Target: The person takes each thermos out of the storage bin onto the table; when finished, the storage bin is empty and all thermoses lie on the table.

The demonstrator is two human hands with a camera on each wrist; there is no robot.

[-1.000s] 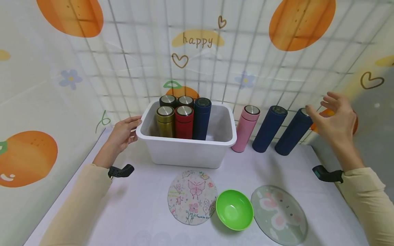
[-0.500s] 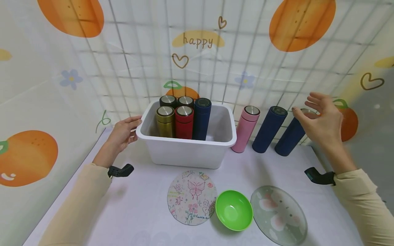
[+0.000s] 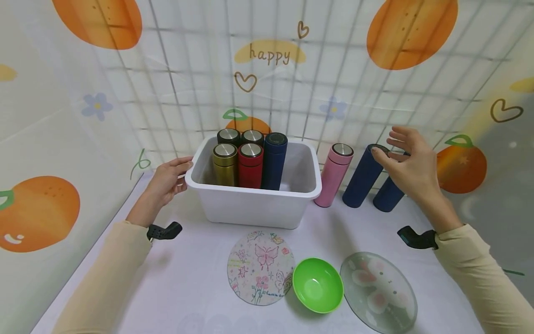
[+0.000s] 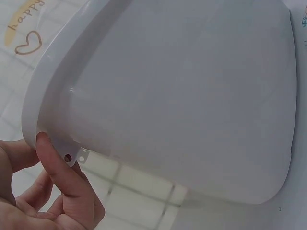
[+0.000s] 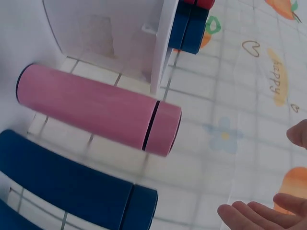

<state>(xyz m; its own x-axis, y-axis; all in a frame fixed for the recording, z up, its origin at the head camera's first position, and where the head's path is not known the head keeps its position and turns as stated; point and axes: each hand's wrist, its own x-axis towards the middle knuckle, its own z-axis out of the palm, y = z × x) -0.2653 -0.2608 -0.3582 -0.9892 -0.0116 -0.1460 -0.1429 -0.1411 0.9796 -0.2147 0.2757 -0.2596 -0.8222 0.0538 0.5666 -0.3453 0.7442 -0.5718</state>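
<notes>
My left hand (image 3: pixel 166 182) pinches the left end of a white plastic tub (image 3: pixel 252 207) at its rim, thumb and finger on either side in the left wrist view. Inside the tub stand a gold thermos (image 3: pixel 225 169), a red thermos (image 3: pixel 250 169), a tall blue thermos (image 3: pixel 274 162) and two dark ones behind. My right hand (image 3: pixel 413 164) is raised with relaxed, spread fingers and holds nothing. It overlaps two blue thermoses in the head view, the nearer blue thermos (image 3: pixel 362 178) and the far-right blue thermos (image 3: pixel 389 195). A pink thermos (image 3: pixel 332 178) stands beside the tub.
On the white table in front lie a round butterfly-patterned mat (image 3: pixel 259 269) and a grey-green rabbit mat (image 3: pixel 377 292). A green bowl (image 3: pixel 318 285) sits between them. A wire grid behind a printed curtain (image 3: pixel 200 60) borders the table at the back.
My right hand has moved left, from beside the far-right blue thermos towards the top of the other blue one. The left hand, tub and thermoses stay where they were.
</notes>
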